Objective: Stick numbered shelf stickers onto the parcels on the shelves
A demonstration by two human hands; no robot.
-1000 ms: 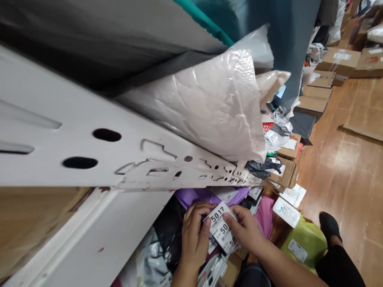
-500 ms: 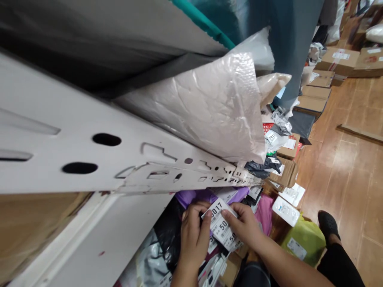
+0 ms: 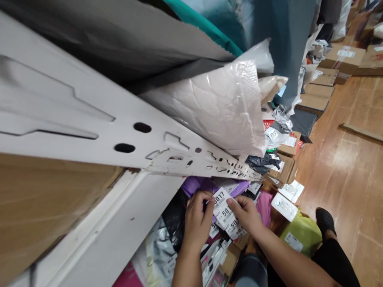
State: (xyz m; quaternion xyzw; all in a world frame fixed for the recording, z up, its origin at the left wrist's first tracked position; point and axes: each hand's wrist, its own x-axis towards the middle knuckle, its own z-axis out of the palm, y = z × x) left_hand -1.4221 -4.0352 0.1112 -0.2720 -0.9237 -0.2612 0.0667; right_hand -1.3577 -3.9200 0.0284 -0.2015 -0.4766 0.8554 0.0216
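Observation:
A strip of white printed labels [image 3: 226, 211] with barcodes and large numbers such as "5017" hangs between my two hands. The thumb and fingers of my left hand [image 3: 199, 215] pinch its left edge near the top. On the other side, my right hand [image 3: 245, 213] grips it with the thumb pressed on its face. The lower end of the strip droops over the parcels. Just behind the hands lies a purple bag [image 3: 197, 185], and a pink bag [image 3: 265, 207] is to the right of my right hand.
A white perforated shelf post [image 3: 167, 147] runs across the left, close to my hands. A pale plastic mailer [image 3: 215, 107] juts from the shelf above. Cardboard boxes [image 3: 344, 57], a yellow bag [image 3: 302, 233] and several parcels line the wooden floor [image 3: 353, 167]. A person's dark shoe [image 3: 325, 221] rests at right.
The view has shifted slightly, and more of the label strip's lower end shows. Both hands keep hold of the strip, appearing a little higher and further right in the picture.

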